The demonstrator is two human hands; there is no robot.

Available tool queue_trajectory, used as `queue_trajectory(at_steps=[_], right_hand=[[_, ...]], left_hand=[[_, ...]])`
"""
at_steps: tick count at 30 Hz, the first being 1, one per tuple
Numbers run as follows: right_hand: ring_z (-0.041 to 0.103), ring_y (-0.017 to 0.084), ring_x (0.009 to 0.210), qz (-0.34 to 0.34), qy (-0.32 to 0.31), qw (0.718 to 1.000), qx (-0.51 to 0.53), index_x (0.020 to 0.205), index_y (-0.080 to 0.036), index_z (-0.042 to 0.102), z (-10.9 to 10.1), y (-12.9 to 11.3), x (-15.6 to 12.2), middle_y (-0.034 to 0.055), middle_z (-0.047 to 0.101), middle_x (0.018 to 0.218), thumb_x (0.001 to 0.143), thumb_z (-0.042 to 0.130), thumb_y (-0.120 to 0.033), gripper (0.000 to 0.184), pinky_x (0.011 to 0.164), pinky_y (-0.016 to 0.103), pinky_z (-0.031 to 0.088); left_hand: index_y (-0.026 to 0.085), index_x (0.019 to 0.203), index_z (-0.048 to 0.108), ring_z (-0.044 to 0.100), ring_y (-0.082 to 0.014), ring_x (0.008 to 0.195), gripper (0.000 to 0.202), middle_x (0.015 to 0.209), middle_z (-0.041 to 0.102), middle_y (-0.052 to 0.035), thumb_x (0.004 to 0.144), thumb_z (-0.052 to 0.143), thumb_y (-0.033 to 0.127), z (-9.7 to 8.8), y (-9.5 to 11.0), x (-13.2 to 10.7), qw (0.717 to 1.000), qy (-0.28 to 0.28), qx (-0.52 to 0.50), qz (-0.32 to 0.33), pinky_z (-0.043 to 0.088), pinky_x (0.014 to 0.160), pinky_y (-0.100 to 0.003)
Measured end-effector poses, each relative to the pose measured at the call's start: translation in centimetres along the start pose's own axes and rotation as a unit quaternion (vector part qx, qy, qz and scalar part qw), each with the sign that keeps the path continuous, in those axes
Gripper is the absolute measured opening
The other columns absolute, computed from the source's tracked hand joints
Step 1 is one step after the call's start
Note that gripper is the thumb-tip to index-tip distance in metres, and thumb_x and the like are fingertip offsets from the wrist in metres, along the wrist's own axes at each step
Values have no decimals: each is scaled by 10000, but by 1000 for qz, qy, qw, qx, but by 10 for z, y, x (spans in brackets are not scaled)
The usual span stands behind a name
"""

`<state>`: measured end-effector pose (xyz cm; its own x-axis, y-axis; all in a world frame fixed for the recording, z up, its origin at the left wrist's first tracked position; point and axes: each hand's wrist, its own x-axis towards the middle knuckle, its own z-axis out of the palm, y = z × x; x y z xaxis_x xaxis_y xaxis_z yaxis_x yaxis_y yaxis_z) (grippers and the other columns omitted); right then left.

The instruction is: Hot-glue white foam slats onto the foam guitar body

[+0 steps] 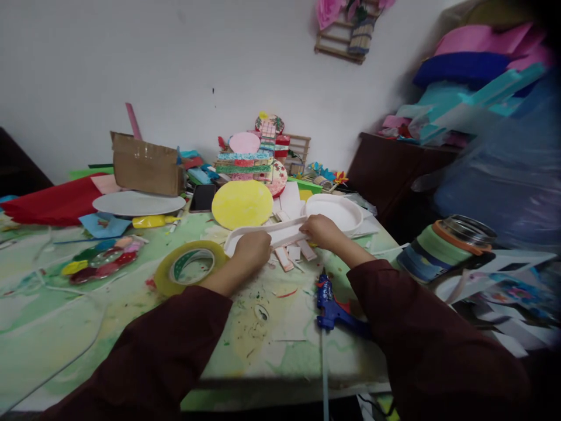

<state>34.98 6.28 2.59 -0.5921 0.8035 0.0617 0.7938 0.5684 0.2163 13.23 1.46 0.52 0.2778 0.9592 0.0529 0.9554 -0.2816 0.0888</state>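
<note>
My left hand (pixel 254 250) is closed on the near side of a long white shallow piece with a raised rim (pixel 284 233). My right hand (pixel 323 232) pinches its right end. Just beyond my right hand lies a white rounded piece with an upright rim (pixel 335 211); I cannot tell whether the two pieces touch. Short white and pinkish strips (pixel 284 258) lie under the held piece. A yellow oval disc (pixel 242 204) is behind it. Beside my left wrist sits a roll of clear yellowish tape (pixel 163 276). A blue glue gun (pixel 328 304) lies near my right forearm.
A paint palette (pixel 107 260), a yellow tube (pixel 153 221) and a white oval plate (pixel 139 203) are on the left, before a cardboard box (pixel 146 164). An open flask (pixel 445 248) stands at right. A decorated craft model (pixel 256 155) and phone (pixel 203 198) are behind.
</note>
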Motion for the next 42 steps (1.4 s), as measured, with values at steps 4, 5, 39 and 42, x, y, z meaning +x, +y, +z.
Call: queue_trajectory(at_steps=[4,5,39,42], right_hand=[[609,219,869,-11,-12,1000,5,910,-182,724,2,7,-4,104,704,883,833,489,-152,249,713,282,358],[615,218,865,-13,-16,1000,8,952,-187,725,1,9,-5,101,708,899,833,489,-149,266,708,280,363],[547,170,777,-50,29,970,238,834,-101,679,12,-69,32,100,681,876,775,542,-121,150,672,255,344],[551,176,773,-47,26,970,237,819,-109,681,11,-70,31,98,681,876,766,540,-124,151,668,259,348]], left_hand=[[104,925,695,637,-293,919,316,972,686,-179,852,475,320,0,-1,0,1000,2,0,14,462,757,-358],[103,926,695,637,-294,914,317,968,686,-180,853,474,319,0,-1,0,1000,3,-2,17,461,754,-360],[157,876,671,581,-203,743,344,881,679,-91,765,581,470,-16,-36,-35,995,-48,-46,71,373,619,-285],[157,940,649,597,-240,857,366,960,667,-110,734,640,460,-4,-27,-41,999,-8,-5,43,402,670,-300]])
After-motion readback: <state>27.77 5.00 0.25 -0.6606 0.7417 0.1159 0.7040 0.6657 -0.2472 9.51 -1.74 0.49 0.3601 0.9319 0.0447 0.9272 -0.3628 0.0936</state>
